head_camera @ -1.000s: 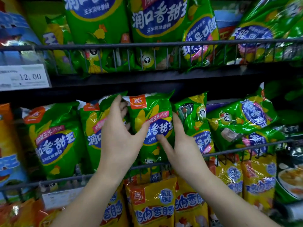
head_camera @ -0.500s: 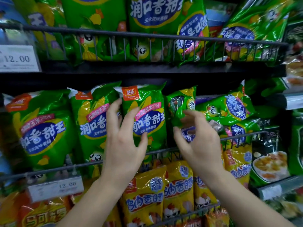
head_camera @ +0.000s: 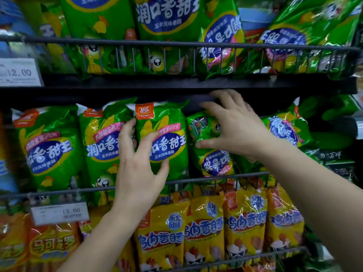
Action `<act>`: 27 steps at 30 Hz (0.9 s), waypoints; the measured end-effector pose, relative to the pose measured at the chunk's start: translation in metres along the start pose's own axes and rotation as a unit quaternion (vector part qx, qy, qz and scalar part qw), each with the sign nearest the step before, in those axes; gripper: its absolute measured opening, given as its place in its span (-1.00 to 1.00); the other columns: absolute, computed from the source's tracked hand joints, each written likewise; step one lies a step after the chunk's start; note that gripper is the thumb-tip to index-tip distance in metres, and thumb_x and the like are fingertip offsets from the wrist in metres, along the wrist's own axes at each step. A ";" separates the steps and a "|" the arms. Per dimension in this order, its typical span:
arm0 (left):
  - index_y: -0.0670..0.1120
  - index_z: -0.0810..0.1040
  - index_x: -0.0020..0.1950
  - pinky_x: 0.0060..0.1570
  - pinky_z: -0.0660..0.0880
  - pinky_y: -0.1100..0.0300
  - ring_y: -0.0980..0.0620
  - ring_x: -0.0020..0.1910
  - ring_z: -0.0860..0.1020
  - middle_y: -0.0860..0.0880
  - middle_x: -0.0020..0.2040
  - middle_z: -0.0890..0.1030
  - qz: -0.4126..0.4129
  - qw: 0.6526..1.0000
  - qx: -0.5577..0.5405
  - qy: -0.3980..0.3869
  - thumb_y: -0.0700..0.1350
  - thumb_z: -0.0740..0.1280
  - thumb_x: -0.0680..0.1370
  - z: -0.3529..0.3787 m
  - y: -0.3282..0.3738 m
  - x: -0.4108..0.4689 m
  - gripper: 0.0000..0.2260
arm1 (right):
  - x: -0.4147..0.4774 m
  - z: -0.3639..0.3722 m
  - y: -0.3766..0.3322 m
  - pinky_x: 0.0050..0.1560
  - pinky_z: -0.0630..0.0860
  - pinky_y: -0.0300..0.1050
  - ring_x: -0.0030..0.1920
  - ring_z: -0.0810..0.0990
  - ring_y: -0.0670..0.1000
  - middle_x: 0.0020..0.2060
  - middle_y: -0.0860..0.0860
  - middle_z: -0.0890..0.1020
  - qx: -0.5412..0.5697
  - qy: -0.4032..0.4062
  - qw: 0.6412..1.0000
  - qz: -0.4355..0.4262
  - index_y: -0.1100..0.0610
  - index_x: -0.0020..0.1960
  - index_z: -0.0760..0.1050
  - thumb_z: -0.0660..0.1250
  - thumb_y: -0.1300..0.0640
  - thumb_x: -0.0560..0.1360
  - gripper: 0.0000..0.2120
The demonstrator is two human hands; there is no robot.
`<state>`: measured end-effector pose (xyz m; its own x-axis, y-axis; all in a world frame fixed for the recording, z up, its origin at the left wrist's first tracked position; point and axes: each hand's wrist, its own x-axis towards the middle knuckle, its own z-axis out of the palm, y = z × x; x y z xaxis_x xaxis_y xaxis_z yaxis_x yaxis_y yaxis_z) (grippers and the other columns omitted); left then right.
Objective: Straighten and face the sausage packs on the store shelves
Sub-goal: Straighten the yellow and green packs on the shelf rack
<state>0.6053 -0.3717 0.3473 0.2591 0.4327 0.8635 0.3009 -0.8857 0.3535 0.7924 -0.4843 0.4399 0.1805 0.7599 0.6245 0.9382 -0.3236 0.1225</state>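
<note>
On the middle shelf, green sausage packs stand behind a wire rail [head_camera: 216, 176]. One upright green pack [head_camera: 169, 118] faces front; my left hand [head_camera: 137, 173] rests against its lower left side with fingers spread, holding nothing. Right beside it an upside-down green pack [head_camera: 216, 163] leans behind the rail. My right hand [head_camera: 239, 128] grips its top end, thumb below and fingers curled over the top edge. Two more upright green packs [head_camera: 49, 150] [head_camera: 100, 146] stand to the left. A tilted green pack [head_camera: 284, 130] lies at the right.
The dark upper shelf [head_camera: 137, 83] hangs just above my right hand, with more green packs behind its wire rail. Yellow sausage packs [head_camera: 161, 232] fill the shelf below, orange packs [head_camera: 51, 246] at lower left. A price tag [head_camera: 59, 213] hangs on the rail.
My right hand has risen from the lower part of the upside-down pack to its top end and closed on it. My left hand has slid right onto the middle pack.
</note>
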 end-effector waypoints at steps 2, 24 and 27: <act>-0.01 0.48 0.35 0.28 -0.07 0.61 -0.04 0.54 0.11 -0.06 0.53 0.10 -0.012 1.000 0.011 0.010 -0.14 0.51 0.44 0.005 0.006 -0.001 -0.50 | 0.007 -0.002 0.001 0.54 0.00 0.21 0.54 0.11 0.03 0.49 -0.05 0.28 -0.025 -0.038 0.997 -0.057 -0.13 0.56 0.13 0.40 -0.45 0.25 0.00; 0.10 0.27 0.50 0.09 0.60 -0.02 -0.04 0.55 0.09 0.13 0.54 -0.03 -0.070 0.993 0.095 -0.022 -0.03 0.50 0.44 0.017 0.026 -0.013 -0.31 | 0.003 -0.016 0.005 0.02 0.43 0.07 0.32 0.30 0.09 0.25 -0.02 0.40 0.015 0.020 0.998 -0.055 -0.06 0.46 0.22 0.59 -0.29 0.14 0.01; 0.08 0.28 0.50 0.06 0.61 -0.04 -0.05 0.54 0.08 0.10 0.54 -0.01 -0.062 0.993 0.100 -0.021 -0.03 0.50 0.44 0.018 0.025 -0.013 -0.31 | -0.002 -0.026 0.002 0.00 0.43 0.10 0.28 0.31 0.10 0.24 -0.01 0.40 0.011 0.077 0.996 -0.038 -0.04 0.46 0.23 0.58 -0.29 0.15 0.01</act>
<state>0.6257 -0.3961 0.3389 0.2456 0.5476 0.7999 0.5077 -0.7756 0.3751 0.7865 -0.5012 0.4587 0.0639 0.6856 0.7252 0.9539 -0.2555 0.1575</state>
